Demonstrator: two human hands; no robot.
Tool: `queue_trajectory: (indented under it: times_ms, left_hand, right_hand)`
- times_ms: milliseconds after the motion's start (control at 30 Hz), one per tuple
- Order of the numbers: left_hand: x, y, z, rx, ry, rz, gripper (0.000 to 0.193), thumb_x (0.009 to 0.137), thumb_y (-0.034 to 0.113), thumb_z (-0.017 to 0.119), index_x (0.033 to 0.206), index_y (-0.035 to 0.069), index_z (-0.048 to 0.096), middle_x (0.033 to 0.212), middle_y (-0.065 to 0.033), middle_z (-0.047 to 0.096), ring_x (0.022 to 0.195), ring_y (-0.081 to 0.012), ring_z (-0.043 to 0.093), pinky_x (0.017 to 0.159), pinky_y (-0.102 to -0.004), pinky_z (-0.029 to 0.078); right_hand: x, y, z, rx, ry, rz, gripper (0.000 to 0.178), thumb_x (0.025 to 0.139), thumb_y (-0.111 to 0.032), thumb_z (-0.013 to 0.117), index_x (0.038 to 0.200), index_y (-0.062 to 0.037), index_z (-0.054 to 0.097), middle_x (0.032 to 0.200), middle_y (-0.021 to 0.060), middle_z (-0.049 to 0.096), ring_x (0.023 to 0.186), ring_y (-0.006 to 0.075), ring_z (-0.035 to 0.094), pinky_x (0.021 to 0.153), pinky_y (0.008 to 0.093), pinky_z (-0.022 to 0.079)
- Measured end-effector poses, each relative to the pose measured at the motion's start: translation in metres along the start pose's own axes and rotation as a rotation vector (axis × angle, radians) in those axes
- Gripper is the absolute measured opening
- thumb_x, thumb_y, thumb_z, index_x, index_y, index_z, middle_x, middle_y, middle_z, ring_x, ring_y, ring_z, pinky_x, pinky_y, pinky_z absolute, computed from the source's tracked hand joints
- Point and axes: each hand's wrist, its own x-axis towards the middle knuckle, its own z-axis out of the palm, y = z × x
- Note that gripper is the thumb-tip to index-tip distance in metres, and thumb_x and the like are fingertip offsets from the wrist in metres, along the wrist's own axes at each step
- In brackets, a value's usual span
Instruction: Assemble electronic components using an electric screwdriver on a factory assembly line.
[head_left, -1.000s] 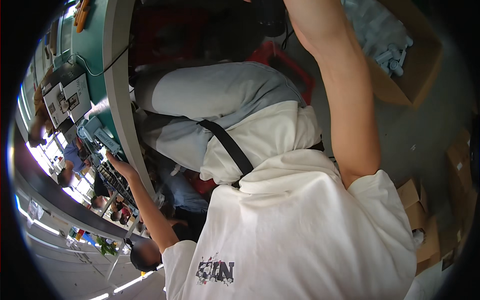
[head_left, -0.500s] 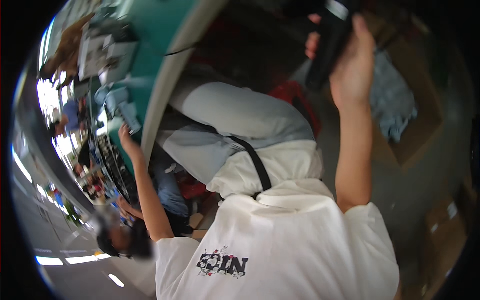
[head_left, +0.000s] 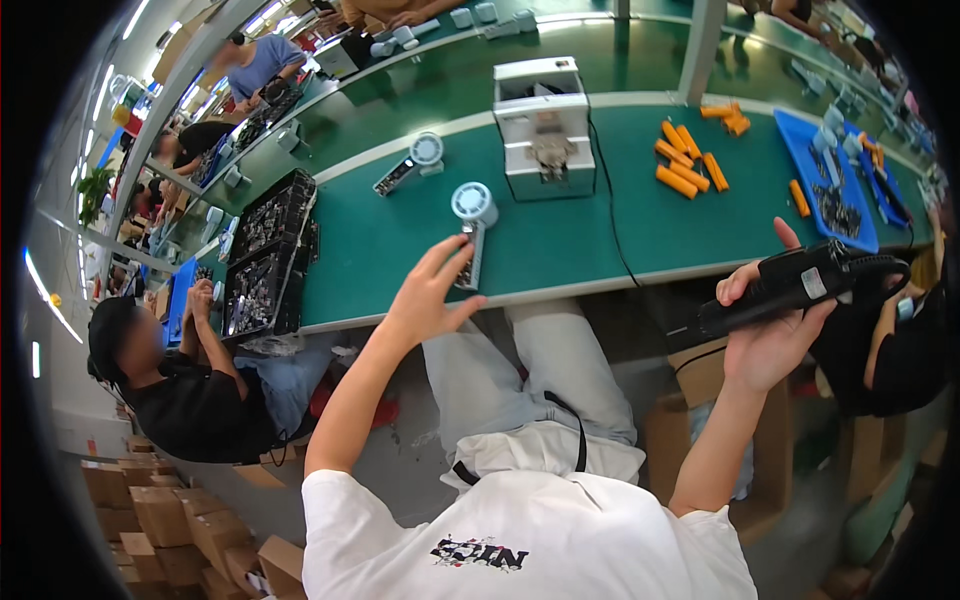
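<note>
My right hand (head_left: pixel 768 345) is wrapped round a black corded electric screwdriver (head_left: pixel 785 288), held off the table's front edge with its narrow tip pointing left. My left hand (head_left: pixel 428 296) reaches over the green table with fingers spread. Its fingertips overlap the handle of a light-blue handheld fan (head_left: pixel 475 205); whether they touch it I cannot tell. That fan lies head away from me, its handle opened up to show parts inside. Farther back and left rests a second light-blue fan (head_left: pixel 426 150), with its handle open too.
Behind the fans stands a white box-shaped machine (head_left: pixel 540 120) with a black cable. Several orange cylinders (head_left: pixel 688 165) lie to its right, beside a blue tray (head_left: pixel 862 235) of parts. At left are a black parts tray (head_left: pixel 262 260) and a seated person (head_left: pixel 200 390). Cartons (head_left: pixel 170 520) stand on the floor.
The view has swung round to face the table. My left hand is now over the nearer fan; my right hand still grips the screwdriver, now lower in view.
</note>
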Motion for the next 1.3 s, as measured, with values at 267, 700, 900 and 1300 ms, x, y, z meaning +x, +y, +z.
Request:
queue_trajectory:
  times_ms: [267, 700, 900, 1300]
  left_hand:
    - [0.012, -0.019, 0.001, -0.076, 0.12, 0.108, 0.06, 0.071, 0.022, 0.086, 0.121, -0.001, 0.062, 0.127, -0.0165, 0.057, 0.117, -0.0388, 0.057, 0.097, -0.0448, 0.05]
    - [0.009, 0.001, 0.04, -0.038, 0.296, -0.116, 0.06, 0.078, 0.03, 0.08, 0.124, -0.003, 0.063, 0.132, -0.0171, 0.058, 0.125, -0.0346, 0.055, 0.101, -0.0405, 0.05]
    - [0.013, -0.002, 0.042, -0.073, 0.285, -0.08, 0.061, 0.076, 0.026, 0.082, 0.125, -0.003, 0.061, 0.132, -0.0178, 0.059, 0.125, -0.0371, 0.055, 0.099, -0.0431, 0.051]
    - [0.038, 0.022, 0.069, -0.095, 0.399, -0.286, 0.055, 0.074, 0.025, 0.086, 0.119, 0.001, 0.064, 0.128, -0.0163, 0.059, 0.122, -0.0365, 0.055, 0.093, -0.0409, 0.054]
  right_hand:
    - [0.03, 0.007, 0.075, 0.046, -0.112, -0.052, 0.1, 0.091, -0.08, 0.035, 0.134, 0.0102, 0.043, 0.091, 0.0145, 0.059, 0.071, 0.0198, 0.058, 0.066, 0.0343, 0.045]
    - [0.11, 0.057, 0.157, 0.009, -0.285, -0.165, 0.092, 0.093, -0.079, 0.032, 0.122, 0.0061, 0.05, 0.092, 0.0139, 0.058, 0.073, 0.0216, 0.056, 0.069, 0.0351, 0.044]
    - [0.152, 0.067, 0.179, 0.032, -0.277, -0.157, 0.093, 0.094, -0.079, 0.027, 0.121, 0.0066, 0.053, 0.105, 0.0158, 0.061, 0.071, 0.0217, 0.057, 0.065, 0.0365, 0.046]
    - [0.181, 0.093, 0.201, 0.058, -0.207, 0.012, 0.091, 0.091, -0.082, 0.024, 0.098, 0.0024, 0.057, 0.079, 0.0125, 0.059, 0.059, 0.0189, 0.056, 0.052, 0.0303, 0.045]
